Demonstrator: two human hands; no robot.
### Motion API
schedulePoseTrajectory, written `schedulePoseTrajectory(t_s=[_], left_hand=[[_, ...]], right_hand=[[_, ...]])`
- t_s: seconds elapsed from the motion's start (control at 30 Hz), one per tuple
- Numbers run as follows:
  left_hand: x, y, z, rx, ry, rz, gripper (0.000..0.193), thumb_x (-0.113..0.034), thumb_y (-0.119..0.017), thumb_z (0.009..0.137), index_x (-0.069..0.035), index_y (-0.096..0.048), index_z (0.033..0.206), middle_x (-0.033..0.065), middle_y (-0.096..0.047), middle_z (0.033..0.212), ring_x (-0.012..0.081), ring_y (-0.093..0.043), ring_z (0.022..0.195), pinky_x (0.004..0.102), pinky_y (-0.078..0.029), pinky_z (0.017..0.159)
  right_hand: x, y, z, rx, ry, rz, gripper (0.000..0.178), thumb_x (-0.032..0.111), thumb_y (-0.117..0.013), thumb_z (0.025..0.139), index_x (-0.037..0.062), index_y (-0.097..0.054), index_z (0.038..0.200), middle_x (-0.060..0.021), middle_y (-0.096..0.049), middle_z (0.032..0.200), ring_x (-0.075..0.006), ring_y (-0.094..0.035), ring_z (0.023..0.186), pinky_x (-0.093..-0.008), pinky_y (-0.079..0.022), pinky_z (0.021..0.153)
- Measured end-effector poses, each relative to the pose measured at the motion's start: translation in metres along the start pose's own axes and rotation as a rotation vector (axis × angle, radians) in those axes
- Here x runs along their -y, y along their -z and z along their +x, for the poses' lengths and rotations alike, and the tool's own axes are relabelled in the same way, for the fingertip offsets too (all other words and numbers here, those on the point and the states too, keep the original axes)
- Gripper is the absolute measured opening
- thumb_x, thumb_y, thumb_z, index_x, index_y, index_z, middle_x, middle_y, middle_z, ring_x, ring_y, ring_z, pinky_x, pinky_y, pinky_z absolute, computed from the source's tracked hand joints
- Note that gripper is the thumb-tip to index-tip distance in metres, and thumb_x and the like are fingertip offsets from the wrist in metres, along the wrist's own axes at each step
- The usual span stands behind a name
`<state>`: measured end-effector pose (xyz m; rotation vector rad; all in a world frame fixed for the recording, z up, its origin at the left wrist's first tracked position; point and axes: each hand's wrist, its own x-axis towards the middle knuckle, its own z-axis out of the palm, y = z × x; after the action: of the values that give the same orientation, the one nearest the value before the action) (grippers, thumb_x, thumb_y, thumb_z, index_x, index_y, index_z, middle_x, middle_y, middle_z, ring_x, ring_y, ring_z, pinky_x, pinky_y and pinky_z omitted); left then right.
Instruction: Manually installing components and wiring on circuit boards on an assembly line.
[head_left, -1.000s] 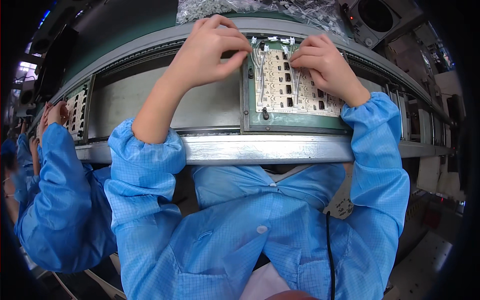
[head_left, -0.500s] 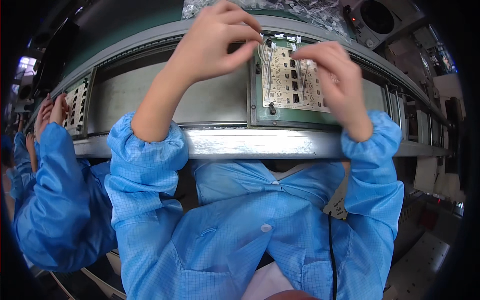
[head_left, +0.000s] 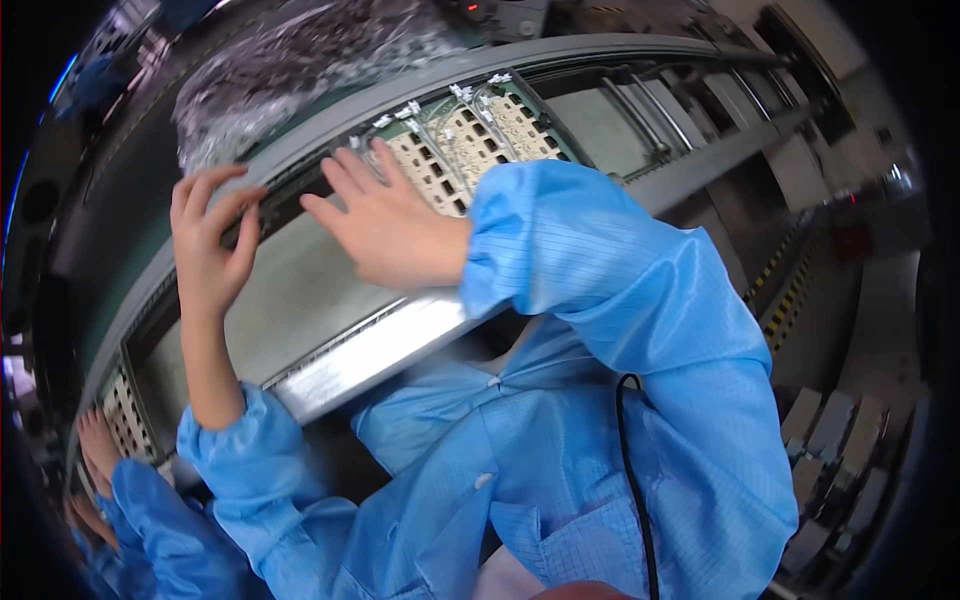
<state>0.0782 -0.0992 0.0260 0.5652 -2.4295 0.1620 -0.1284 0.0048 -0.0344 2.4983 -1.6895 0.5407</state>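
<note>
A green circuit board [head_left: 470, 140] with rows of pale components lies in a grey carrier on the conveyor rail [head_left: 370, 350]. My right hand [head_left: 385, 225] lies flat, fingers spread, over the board's near left edge and holds nothing. My left hand [head_left: 210, 240] hovers to the left with fingers loosely apart, close to the far rail, also holding nothing. Both my arms wear blue sleeves. My right sleeve hides the board's near right part.
A pile of clear plastic bags [head_left: 290, 70] lies beyond the conveyor. At lower left another person's hands [head_left: 95, 450] in blue sleeves work on a second board [head_left: 115, 400]. A black cable [head_left: 635, 470] runs down my coat. Striped floor markings [head_left: 790, 290] lie at right.
The view has swung and tilted hard to the right. Both my hands have left the board's top edge; the right now lies flat on it, the left has moved off to the left.
</note>
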Motion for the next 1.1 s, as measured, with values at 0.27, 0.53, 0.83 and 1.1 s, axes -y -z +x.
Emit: schedulePoseTrajectory(t_s=[0.27, 0.53, 0.83, 1.1], left_hand=[[-0.067, 0.005, 0.018, 0.154, 0.033, 0.025, 0.029, 0.0, -0.066, 0.077, -0.008, -0.072, 0.104, 0.0121, -0.061, 0.127, 0.0378, -0.049, 0.124, 0.0469, -0.038, 0.108], [-0.181, -0.012, -0.085, 0.154, 0.464, -0.033, 0.037, -0.01, -0.062, 0.084, -0.005, -0.068, 0.121, 0.0181, -0.053, 0.137, 0.0406, -0.046, 0.129, 0.0531, -0.036, 0.11], [-0.209, -0.057, -0.066, -0.226, 0.439, 0.502, 0.02, -0.012, -0.059, 0.092, -0.004, -0.07, 0.108, 0.0159, -0.064, 0.113, 0.031, -0.059, 0.096, 0.0444, -0.048, 0.083], [-0.14, -0.063, -0.082, -0.274, -0.041, 0.312, 0.046, -0.035, -0.047, 0.099, -0.001, -0.057, 0.129, 0.0207, -0.058, 0.124, 0.0377, -0.054, 0.114, 0.0502, -0.041, 0.099]], right_hand=[[-0.183, 0.075, -0.12, 0.045, -0.564, -0.21, 0.089, 0.0, -0.063, 0.072, 0.0109, -0.028, 0.153, -0.028, -0.032, 0.152, -0.0468, -0.024, 0.147, -0.0673, -0.014, 0.118], [-0.393, 0.114, -0.241, -0.105, -1.122, -0.784, 0.086, 0.019, -0.078, 0.076, 0.0145, -0.037, 0.151, -0.0244, -0.042, 0.147, -0.0433, -0.033, 0.142, -0.0752, -0.02, 0.109], [-0.537, 0.152, -0.316, -0.017, -1.434, -1.197, 0.085, 0.037, -0.082, 0.08, 0.0169, -0.04, 0.15, -0.0223, -0.046, 0.144, -0.0397, -0.033, 0.142, -0.0739, -0.021, 0.11], [-0.627, 0.19, -0.355, 0.143, -1.589, -1.299, 0.083, 0.051, -0.077, 0.081, 0.0171, -0.042, 0.148, -0.0183, -0.05, 0.141, -0.0364, -0.037, 0.141, -0.072, -0.025, 0.11]])
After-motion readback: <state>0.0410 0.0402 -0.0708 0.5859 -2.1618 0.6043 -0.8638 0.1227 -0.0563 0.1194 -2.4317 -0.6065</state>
